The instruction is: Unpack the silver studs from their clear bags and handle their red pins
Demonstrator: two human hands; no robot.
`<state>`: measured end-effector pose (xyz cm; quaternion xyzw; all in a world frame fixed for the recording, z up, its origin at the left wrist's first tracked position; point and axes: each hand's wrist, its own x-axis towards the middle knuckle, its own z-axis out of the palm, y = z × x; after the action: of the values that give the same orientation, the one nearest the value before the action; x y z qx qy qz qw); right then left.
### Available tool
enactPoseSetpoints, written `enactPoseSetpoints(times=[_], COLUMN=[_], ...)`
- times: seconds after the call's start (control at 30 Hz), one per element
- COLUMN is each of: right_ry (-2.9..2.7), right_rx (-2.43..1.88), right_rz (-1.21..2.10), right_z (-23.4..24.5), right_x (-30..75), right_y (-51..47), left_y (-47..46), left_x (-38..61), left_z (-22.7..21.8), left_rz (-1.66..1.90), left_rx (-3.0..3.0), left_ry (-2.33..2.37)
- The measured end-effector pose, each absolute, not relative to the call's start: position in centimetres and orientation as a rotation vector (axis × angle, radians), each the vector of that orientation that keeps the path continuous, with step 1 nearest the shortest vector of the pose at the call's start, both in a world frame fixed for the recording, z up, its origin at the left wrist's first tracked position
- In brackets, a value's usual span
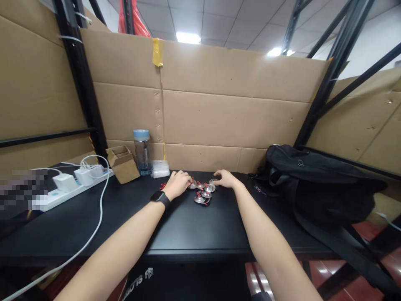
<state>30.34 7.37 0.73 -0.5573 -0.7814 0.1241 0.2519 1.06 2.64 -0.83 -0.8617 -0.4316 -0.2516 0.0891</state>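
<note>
Several small silvery finger cymbals with red cords lie in a loose cluster on the black table. My left hand, a dark watch on its wrist, is at the cluster's left end. Its bent fingers are closed at the edge and red cord of one finger cymbal. On the other side, my right hand has thumb and fingers apart, the thumb at a finger cymbal at the far right of the cluster. A bit of red cord shows left of my left hand.
On the left are a white power strip with chargers and a cable, an open cardboard box, a water bottle and clear plastic bags. A black bag takes up the right. Cardboard walls the back.
</note>
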Motion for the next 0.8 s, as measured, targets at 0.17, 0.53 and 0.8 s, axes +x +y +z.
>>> enactPoseSetpoints(times=[0.17,0.53,0.8], right_ry=[-2.188,-2.288,-1.873], right_rx=[-1.289,-0.951,-0.777], right_rz=[0.188,0.420,0.771], right_z=[1.5,1.5,1.8], right_x=[27.2,21.4,20.9], right_y=[6.4,3.0,3.5], left_y=[2.2,0.8,0.5], left_x=[1.0,1.4,1.1], left_z=[-0.9,1.2,2.4], left_rz=[-0.723,-0.843,-1.189], left_rx=[-2.579,-2.465,-2.391], left_ry=[-1.256,-1.130,-1.333])
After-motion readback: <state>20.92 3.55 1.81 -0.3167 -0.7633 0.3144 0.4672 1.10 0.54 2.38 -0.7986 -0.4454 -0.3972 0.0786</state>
